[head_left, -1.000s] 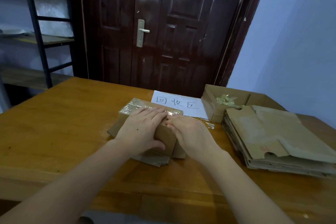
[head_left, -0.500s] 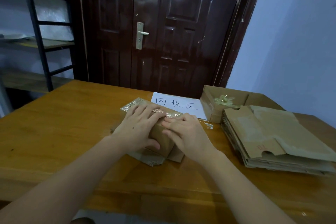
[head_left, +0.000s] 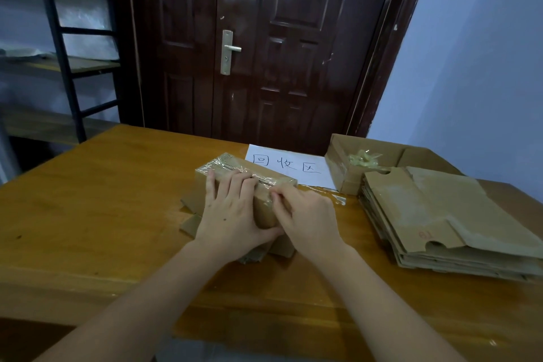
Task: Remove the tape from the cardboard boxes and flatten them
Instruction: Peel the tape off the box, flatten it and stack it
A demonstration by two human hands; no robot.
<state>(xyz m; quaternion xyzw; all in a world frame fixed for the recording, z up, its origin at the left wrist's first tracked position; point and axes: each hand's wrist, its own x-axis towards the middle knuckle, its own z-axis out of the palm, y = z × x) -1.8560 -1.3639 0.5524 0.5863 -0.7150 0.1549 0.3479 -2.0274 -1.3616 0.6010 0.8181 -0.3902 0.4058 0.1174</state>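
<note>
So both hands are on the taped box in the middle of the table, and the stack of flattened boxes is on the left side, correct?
Not quite. The head view shows the stack of flattened boxes on the right side, not the left. Both the left hand and right hand are on the taped box, as you said.

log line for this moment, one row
left hand grips brown taped cardboard box | right hand picks at clear tape

Both hands (head_left: 235,214) on taped cardboard box (head_left: 266,211), wooden table (head_left: 97,200).

Dark door (head_left: 264,47), shelf rack (head_left: 58,47), paper sign (head_left: 289,166).
</note>
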